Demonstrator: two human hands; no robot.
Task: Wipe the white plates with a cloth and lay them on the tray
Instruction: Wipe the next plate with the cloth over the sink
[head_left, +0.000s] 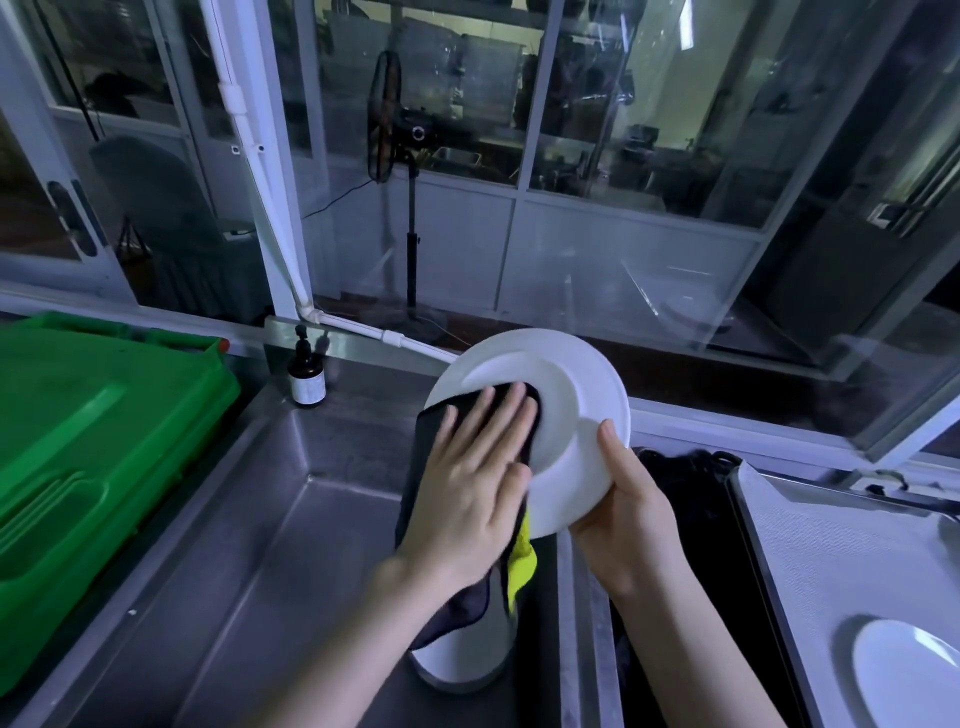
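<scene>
A white plate (571, 395) is held tilted above the steel sink. My right hand (628, 519) grips its lower right rim, thumb on the face. My left hand (475, 478) lies flat on a dark cloth with a yellow-green edge (521, 556), pressing it against the plate's left side; the cloth hangs down below the hand. On the steel tray (810, 545) at the right lies another white plate (904, 675), with the rim of one more (950, 535) at the frame's edge. Below my hands another white plate (457, 660) sits in the sink, partly hidden by the cloth.
The steel sink basin (249, 545) fills the middle left. A green plastic crate (88, 441) stands at the left. A dark pump bottle (306, 376) stands at the sink's back edge. A dark gap with black items (701, 493) lies between sink and tray. Glass windows rise behind.
</scene>
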